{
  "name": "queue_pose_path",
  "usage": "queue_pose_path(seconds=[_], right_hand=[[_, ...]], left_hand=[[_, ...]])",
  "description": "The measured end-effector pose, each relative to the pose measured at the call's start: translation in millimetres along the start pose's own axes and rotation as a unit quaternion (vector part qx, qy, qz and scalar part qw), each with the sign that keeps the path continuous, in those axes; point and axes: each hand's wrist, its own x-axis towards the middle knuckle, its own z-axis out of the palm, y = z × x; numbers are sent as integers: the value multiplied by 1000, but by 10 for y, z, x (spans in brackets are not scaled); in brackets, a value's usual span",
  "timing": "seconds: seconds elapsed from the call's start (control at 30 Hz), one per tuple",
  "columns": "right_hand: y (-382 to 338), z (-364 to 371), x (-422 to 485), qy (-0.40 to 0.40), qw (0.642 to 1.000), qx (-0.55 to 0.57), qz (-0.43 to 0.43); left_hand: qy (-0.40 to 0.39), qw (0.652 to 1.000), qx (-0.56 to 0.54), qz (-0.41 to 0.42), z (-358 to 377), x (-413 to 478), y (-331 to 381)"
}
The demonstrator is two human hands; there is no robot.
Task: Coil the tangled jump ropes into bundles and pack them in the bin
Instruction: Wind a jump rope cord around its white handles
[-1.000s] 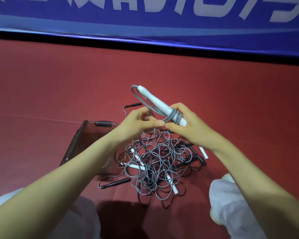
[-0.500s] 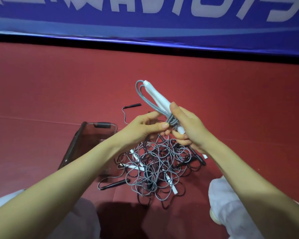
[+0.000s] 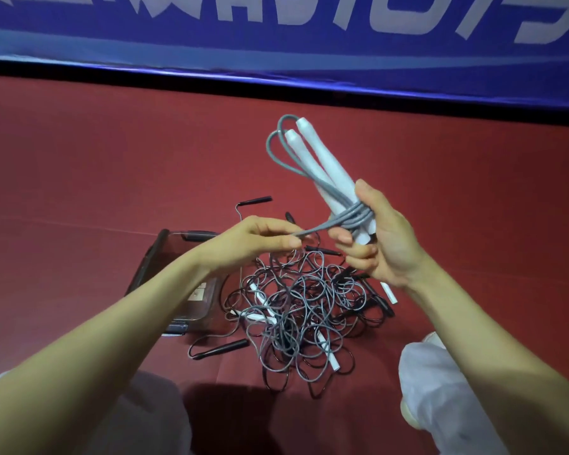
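One bundle (image 3: 322, 165) nearly wrapped: right hand (image 3: 385, 238) grips it, left hand (image 3: 253, 239) pinches cord tail (image 3: 312, 229). Tangle (image 3: 296, 307) right of bin (image 3: 148, 257) left to coil; bin seems empty, partly hidden

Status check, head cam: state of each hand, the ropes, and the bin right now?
left hand: pinches the grey cord's free tail.
right hand: grips both white handles at their lower ends.
rope bundle: held up, cord wrapped round the two handles, tail pulled out leftward.
tangled pile: lying uncoiled below the hands.
bin: open top, left of the pile, no bundle visible inside; left forearm hides part.
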Motion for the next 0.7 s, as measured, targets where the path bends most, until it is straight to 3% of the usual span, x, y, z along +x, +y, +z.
queue_pose_path(seconds=[0.1, 0.17, 0.23, 0.3, 0.37, 0.4, 0.5, 0.57, 0.63, 0.7], right_hand=[[18, 18, -36, -150, 982, -45, 109], [37, 51, -51, -193, 953, -132, 190], [91, 102, -63, -181, 890, -328, 259], [191, 108, -4, -133, 789, -529, 283], [307, 71, 74, -79, 706, -662, 240], [342, 46, 103, -35, 681, -702, 204], [312, -9, 140, 105, 635, -758, 108], [281, -58, 150, 145, 581, -799, 57], [256, -98, 156, 177, 543, -821, 18], [235, -118, 163, 212, 534, -818, -17]], left_hand=[[66, 997, 23, -34, -147, 26, -175], [66, 993, 74, -61, -282, 6, -168], [7, 986, 161, -30, -282, -18, -18], [-22, 966, 256, 7, -159, -31, 119], [-10, 941, 336, 47, 1, -32, 122], [16, 938, 340, 62, 79, -19, 110], [89, 963, 256, -14, 160, 9, 29], [51, 966, 236, -93, 186, 22, 59], [6, 980, 131, -151, 192, 38, 86], [3, 983, -38, -178, 224, 32, 133]])
